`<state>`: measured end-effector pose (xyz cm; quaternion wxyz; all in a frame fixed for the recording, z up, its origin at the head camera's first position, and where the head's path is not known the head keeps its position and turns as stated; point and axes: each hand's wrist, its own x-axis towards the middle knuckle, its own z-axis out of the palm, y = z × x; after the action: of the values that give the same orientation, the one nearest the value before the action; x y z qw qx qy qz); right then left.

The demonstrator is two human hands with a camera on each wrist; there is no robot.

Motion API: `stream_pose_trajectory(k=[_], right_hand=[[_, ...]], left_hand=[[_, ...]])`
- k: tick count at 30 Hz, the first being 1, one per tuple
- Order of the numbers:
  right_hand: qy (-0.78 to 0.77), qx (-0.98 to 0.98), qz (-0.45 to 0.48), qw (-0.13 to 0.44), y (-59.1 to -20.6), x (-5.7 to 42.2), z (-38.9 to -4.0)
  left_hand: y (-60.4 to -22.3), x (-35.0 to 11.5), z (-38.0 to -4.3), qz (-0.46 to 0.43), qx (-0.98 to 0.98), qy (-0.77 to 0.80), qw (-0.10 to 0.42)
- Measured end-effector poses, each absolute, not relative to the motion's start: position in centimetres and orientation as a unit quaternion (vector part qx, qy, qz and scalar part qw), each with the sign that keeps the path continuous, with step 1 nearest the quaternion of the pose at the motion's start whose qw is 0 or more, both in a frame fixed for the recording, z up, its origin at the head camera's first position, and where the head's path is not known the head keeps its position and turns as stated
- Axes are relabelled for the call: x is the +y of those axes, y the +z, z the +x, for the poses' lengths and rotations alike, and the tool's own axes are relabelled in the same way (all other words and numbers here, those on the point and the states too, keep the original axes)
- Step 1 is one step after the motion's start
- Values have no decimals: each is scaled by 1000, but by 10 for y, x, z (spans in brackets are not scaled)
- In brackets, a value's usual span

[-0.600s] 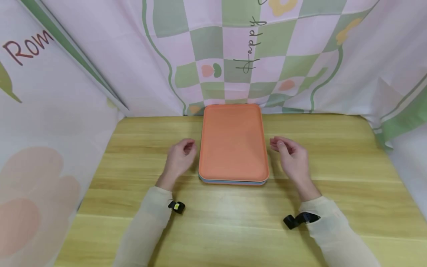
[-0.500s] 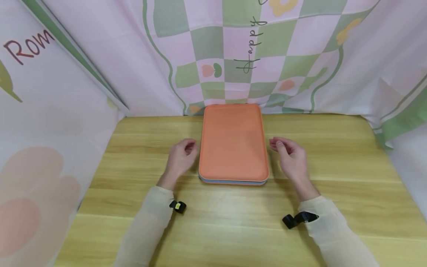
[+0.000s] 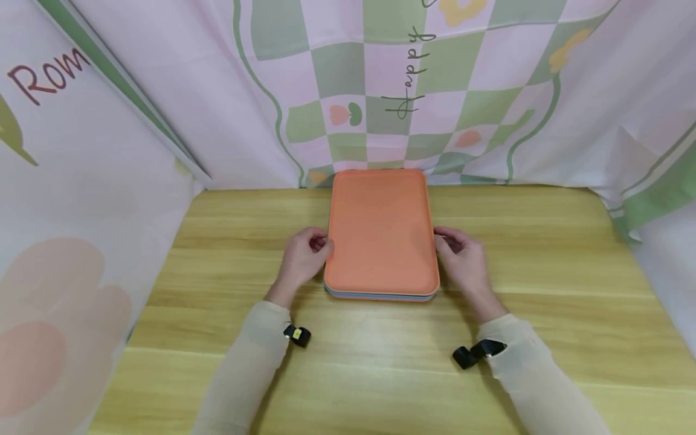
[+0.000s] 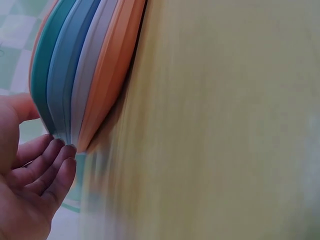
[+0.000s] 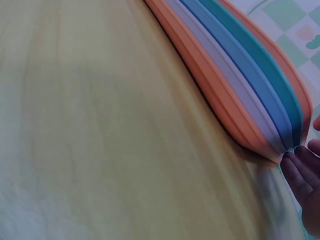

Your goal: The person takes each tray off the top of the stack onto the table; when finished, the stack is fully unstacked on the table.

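A stack of several rectangular trays lies flat on the wooden table, against the curtain. Its top tray [image 3: 380, 235] is orange. From the side, a teal tray [image 4: 41, 82], a blue tray [image 4: 62, 85], a lavender tray [image 4: 84, 90] and a bottom orange tray [image 4: 107, 85] show below it. My left hand [image 3: 306, 257] is at the stack's left side, thumb at the top rim and fingertips against the side edges. On the opposite side, my right hand [image 3: 464, 257] has its fingertips at the edges, its thumb close to the top rim. Neither hand's fingers visibly wrap around a tray.
The wooden table [image 3: 375, 362] extends to both sides and in front of the stack. A checkered, printed curtain [image 3: 380, 72] hangs directly behind it. Another printed cloth [image 3: 81, 199] hangs along the left side. Black bands with small devices sit on both sleeves.
Both hands have moved inward, from a small gap on either side up to the stack's edges. The trays stay in place.
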<state>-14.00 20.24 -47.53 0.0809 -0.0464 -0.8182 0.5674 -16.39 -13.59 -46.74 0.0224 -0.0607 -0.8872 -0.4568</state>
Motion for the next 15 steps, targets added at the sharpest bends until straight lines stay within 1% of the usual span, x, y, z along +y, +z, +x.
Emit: stream_pose_trajectory(k=[10, 12, 15], right_hand=[[544, -834, -47, 76, -479, 198, -138], [532, -841, -41, 89, -480, 197, -138], [502, -856, -22, 123, -483, 195, -138]], left_hand=[[-469, -128, -165, -55, -896, -439, 32], [-469, -127, -165, -48, -898, -436, 35], [-470, -126, -165, -43, -901, -429, 44]])
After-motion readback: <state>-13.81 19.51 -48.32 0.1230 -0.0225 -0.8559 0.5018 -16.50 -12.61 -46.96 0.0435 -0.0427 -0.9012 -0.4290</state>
